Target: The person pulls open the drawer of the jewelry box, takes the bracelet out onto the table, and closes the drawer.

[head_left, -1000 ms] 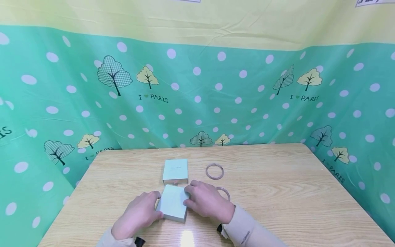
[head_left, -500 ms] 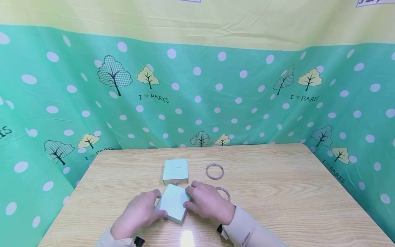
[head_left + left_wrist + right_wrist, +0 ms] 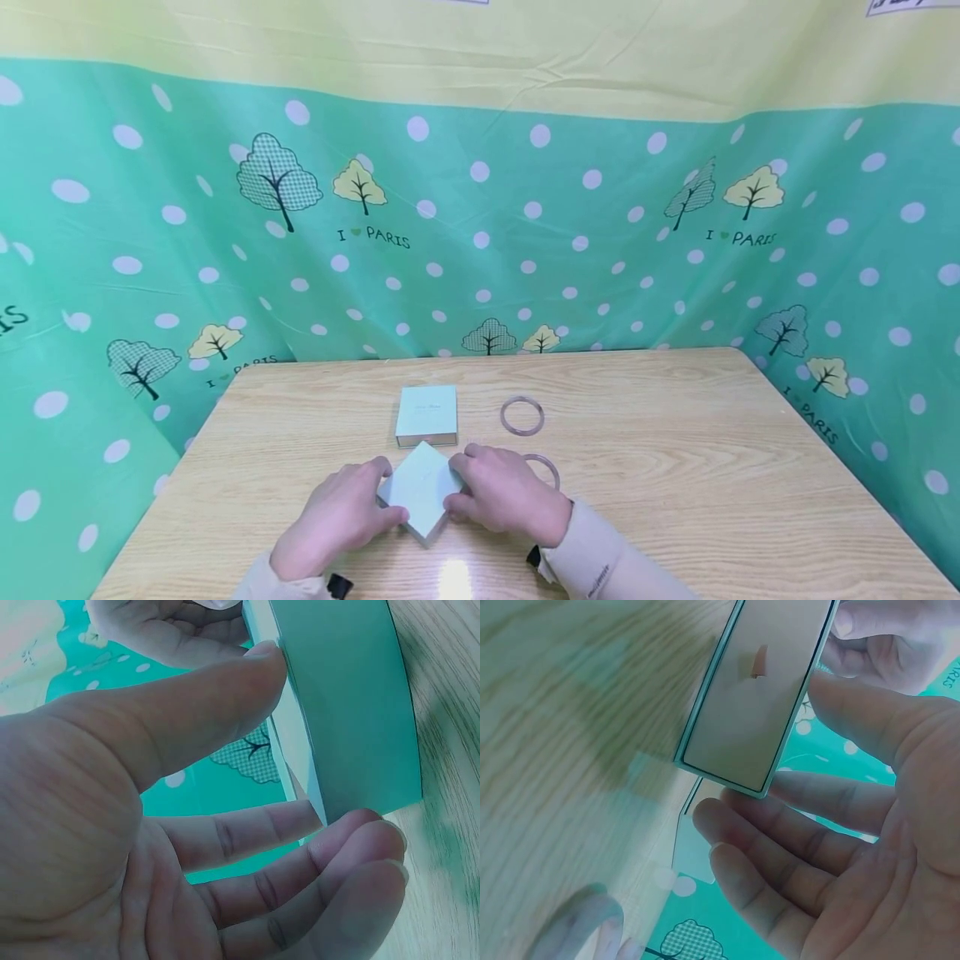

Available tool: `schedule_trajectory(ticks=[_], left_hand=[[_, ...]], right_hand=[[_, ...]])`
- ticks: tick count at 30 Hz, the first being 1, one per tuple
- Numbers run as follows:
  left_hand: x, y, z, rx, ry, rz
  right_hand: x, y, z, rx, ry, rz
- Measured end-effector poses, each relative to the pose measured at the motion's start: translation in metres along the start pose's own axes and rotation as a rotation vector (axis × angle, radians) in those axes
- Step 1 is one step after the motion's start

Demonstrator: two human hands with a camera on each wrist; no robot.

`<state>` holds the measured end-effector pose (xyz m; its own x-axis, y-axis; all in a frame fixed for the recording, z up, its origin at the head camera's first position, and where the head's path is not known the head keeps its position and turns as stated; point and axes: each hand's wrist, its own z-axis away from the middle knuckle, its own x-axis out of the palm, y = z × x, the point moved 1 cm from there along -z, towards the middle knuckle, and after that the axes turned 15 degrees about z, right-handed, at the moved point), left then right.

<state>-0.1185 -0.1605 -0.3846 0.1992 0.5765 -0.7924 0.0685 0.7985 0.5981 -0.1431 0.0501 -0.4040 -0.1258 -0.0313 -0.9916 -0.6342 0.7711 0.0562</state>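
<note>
In the head view a mint-green gift box stands turned cornerwise on the table, between both hands. My left hand grips its left corner, thumb at the near side and fingers at the far side. At its right corner my right hand holds it the same way. The right wrist view shows a pale end face of the box with a small pink ribbon tab. A plain green side faces the left wrist camera. What the box holds is hidden.
A second mint-green box lies just beyond the first. To its right is a mauve bangle; another bangle is partly hidden behind my right hand. The wooden table ends at a green dotted curtain.
The near box has turned clockwise, from nearly square-on to cornerwise, within both hands. My left thumb has shifted slightly right with it. The other box and the bangles have stayed put.
</note>
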Motion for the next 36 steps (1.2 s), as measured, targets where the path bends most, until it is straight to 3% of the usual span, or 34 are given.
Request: schedule_trajectory(ticks=[21, 36], left_hand=[[0.0032, -0.0004, -0.0018, 0.053, 0.028, -0.004], [0.0059, 0.0026, -0.0008, 0.044, 0.016, 0.001]], right_hand=[[-0.0002, -0.0042, 0.0014, -0.021, 0.015, -0.028], [-0.0003, -0.0058, 0.0017, -0.029, -0.005, -0.052]])
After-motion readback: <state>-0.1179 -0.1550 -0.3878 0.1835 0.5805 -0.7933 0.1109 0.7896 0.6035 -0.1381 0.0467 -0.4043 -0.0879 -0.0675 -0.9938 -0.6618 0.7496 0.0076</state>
